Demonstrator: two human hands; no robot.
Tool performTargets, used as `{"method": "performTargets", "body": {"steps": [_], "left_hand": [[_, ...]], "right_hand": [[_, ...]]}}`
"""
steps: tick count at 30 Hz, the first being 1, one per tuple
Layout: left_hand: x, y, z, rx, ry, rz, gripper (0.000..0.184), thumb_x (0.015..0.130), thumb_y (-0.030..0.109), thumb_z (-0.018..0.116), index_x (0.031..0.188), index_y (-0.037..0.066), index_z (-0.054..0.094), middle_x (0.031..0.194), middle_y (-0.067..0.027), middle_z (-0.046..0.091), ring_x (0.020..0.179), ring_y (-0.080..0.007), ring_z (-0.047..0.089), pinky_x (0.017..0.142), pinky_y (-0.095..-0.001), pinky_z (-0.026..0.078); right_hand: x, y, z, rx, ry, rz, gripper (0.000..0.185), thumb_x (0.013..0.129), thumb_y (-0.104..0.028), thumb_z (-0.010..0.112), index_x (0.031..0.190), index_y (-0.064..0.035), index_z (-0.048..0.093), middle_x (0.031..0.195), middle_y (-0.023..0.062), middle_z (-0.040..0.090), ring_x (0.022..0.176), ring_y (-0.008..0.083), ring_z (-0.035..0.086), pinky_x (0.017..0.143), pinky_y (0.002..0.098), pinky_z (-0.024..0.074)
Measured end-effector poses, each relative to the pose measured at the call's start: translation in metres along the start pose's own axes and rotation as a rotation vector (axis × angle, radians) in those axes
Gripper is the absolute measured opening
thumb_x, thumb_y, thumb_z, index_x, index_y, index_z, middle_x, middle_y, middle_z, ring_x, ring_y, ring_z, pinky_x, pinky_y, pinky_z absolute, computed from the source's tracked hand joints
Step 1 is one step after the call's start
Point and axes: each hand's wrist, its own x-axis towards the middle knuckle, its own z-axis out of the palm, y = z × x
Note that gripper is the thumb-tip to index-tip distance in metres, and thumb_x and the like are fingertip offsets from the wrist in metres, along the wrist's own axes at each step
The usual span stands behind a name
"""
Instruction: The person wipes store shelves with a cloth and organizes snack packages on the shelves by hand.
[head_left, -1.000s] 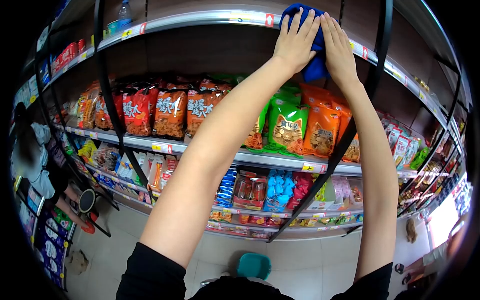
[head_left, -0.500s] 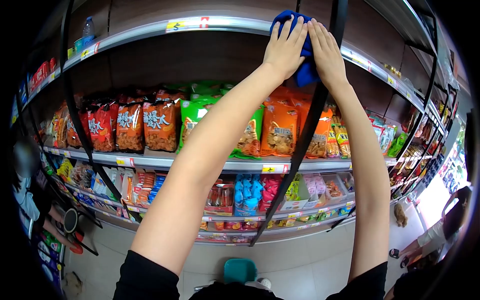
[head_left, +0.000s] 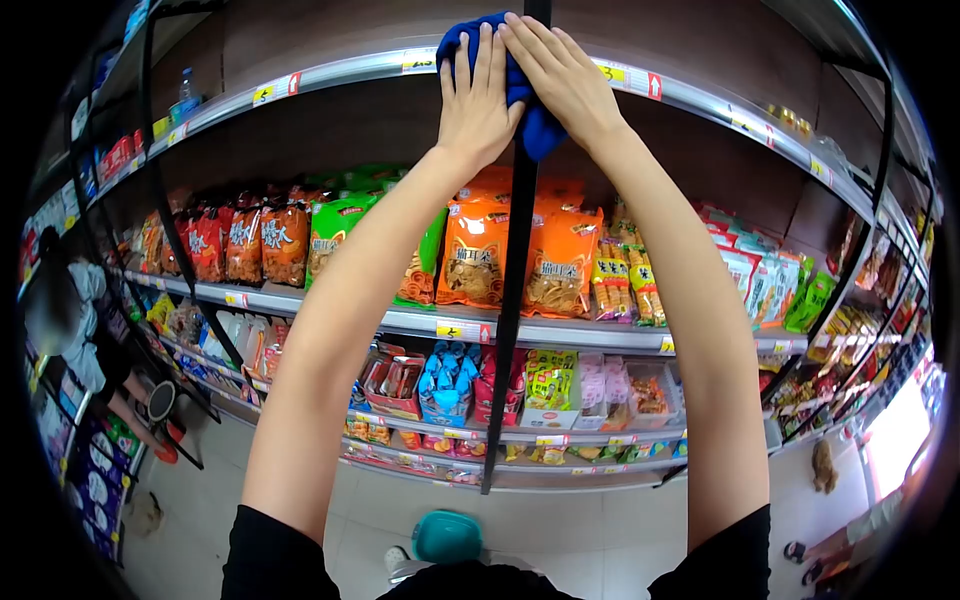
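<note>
A blue cloth [head_left: 541, 132] is bunched over the metal front edge of the upper shelf [head_left: 340, 72], where a black upright post [head_left: 512, 270] crosses it. My left hand [head_left: 476, 100] presses the cloth to that edge, fingers stretched and slightly apart. Just right of it, my right hand [head_left: 565, 85] lies across the cloth and the post with its fingers extended. The two hands nearly touch at the fingertips. Part of the cloth hangs below the edge between them. Yellow price tags [head_left: 612, 73] sit along the rail beside my hands.
Below stand orange snack bags [head_left: 472, 255], green bags [head_left: 335, 232] and red bags [head_left: 206, 250]. Boxed sweets [head_left: 450, 385] fill a lower shelf. A teal basin [head_left: 447, 537] rests on the floor by my feet. A person [head_left: 85, 310] is at left; a small dog [head_left: 823, 468] lies at right.
The view has shifted right along the shelf. My hands and the cloth have slid right along the edge, and my right hand now crosses the post it was left of before.
</note>
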Motion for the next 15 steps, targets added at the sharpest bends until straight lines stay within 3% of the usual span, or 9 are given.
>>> {"method": "performTargets", "body": {"steps": [6, 10, 11, 13, 14, 15], "left_hand": [[0.003, 0.033, -0.007, 0.056, -0.047, 0.012, 0.09, 0.079, 0.031, 0.062, 0.146, 0.008, 0.007, 0.151, -0.0124, 0.007, 0.138, -0.0377, 0.008, 0.108, -0.0529, 0.013], [0.016, 0.062, 0.009, 0.076, -0.047, 0.144, 0.09, 0.074, 0.03, 0.068, 0.144, 0.008, 0.017, 0.15, -0.0101, 0.015, 0.136, -0.0367, 0.014, 0.105, -0.0529, 0.024], [0.02, 0.066, 0.013, 0.143, -0.052, 0.168, 0.089, 0.077, 0.033, 0.067, 0.144, 0.007, 0.014, 0.149, -0.0115, 0.017, 0.135, -0.0353, 0.021, 0.105, -0.0532, 0.024], [0.025, 0.071, 0.01, 0.192, -0.03, 0.184, 0.088, 0.076, 0.036, 0.068, 0.142, 0.006, 0.019, 0.147, -0.0128, 0.022, 0.132, -0.0333, 0.024, 0.103, -0.0514, 0.026], [0.03, 0.071, 0.002, -0.025, -0.132, 0.157, 0.086, 0.073, 0.022, 0.067, 0.141, 0.001, 0.02, 0.146, -0.0168, 0.021, 0.135, -0.0371, 0.017, 0.11, -0.0481, 0.015], [0.031, 0.07, 0.0, -0.03, -0.137, 0.154, 0.086, 0.073, 0.022, 0.067, 0.141, 0.001, 0.02, 0.146, -0.0168, 0.021, 0.135, -0.0371, 0.017, 0.11, -0.0481, 0.015]], "right_hand": [[-0.025, 0.022, -0.01, 0.014, 0.011, 0.032, 0.056, 0.081, -0.013, 0.049, 0.135, -0.005, 0.038, 0.143, 0.0064, 0.034, 0.131, 0.0198, 0.033, 0.107, 0.0337, 0.0299], [-0.063, 0.044, -0.01, 0.011, -0.013, 0.147, 0.057, 0.081, -0.012, 0.048, 0.136, -0.0046, 0.036, 0.144, 0.0057, 0.033, 0.131, 0.0205, 0.033, 0.106, 0.0351, 0.0301], [-0.066, 0.046, -0.012, 0.049, 0.082, 0.155, 0.052, 0.077, -0.003, 0.049, 0.129, -0.0047, 0.045, 0.135, 0.0089, 0.045, 0.125, 0.0247, 0.042, 0.104, 0.0348, 0.033], [-0.065, 0.047, -0.024, 0.045, 0.06, 0.138, 0.053, 0.08, -0.005, 0.048, 0.133, -0.0057, 0.041, 0.137, 0.0105, 0.042, 0.126, 0.0241, 0.04, 0.105, 0.0349, 0.0326], [-0.065, 0.047, -0.029, 0.09, -0.042, 0.2, 0.051, 0.082, -0.01, 0.043, 0.132, 0.0028, 0.038, 0.14, 0.0164, 0.036, 0.129, 0.0301, 0.035, 0.108, 0.0364, 0.0291], [-0.066, 0.048, -0.028, 0.092, -0.05, 0.201, 0.051, 0.082, -0.01, 0.043, 0.132, 0.0028, 0.038, 0.14, 0.0164, 0.036, 0.129, 0.0301, 0.035, 0.108, 0.0364, 0.0291]]}}
